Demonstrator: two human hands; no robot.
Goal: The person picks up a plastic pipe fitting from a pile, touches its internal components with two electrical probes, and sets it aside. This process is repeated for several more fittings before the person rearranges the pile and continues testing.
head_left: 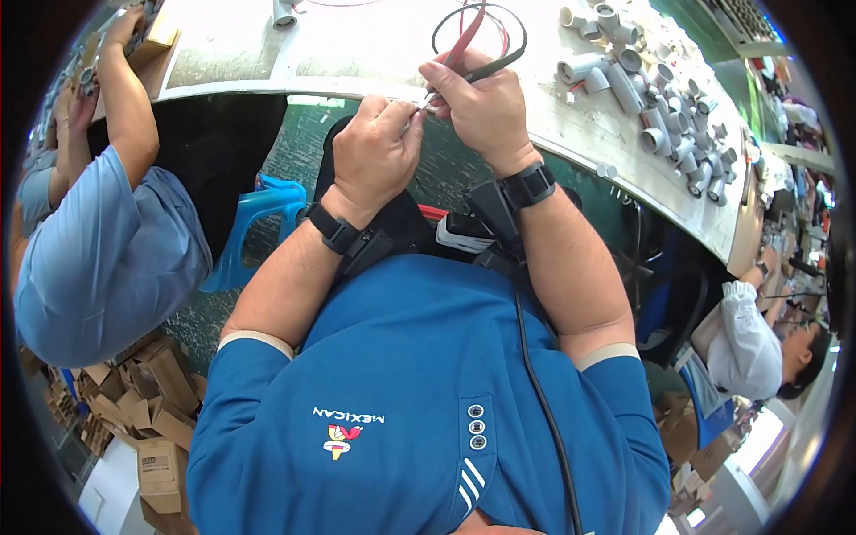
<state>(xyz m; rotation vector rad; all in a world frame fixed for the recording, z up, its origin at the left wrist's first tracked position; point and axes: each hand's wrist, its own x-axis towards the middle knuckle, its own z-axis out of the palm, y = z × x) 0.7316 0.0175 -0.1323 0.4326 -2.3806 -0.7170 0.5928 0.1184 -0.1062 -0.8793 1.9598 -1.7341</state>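
Note:
My right hand (489, 111) is closed around a red test probe (467, 37) and a black test probe (501, 64), held side by side with their thin leads looping up over the table. The tips point down and left to my left hand (374, 152). That hand is closed in a pinch on something small, mostly hidden by the fingers; a pale bit shows between the two hands. Both hands are close together, just in front of the table's near edge.
Many grey plastic pipe fittings (664, 107) lie heaped on the white table (357, 53) at right. One grey fitting (283, 13) stands at the far edge of view. A blue plastic stool (259, 214) is at left. Co-workers sit left and right; cardboard boxes (160, 464) lie behind.

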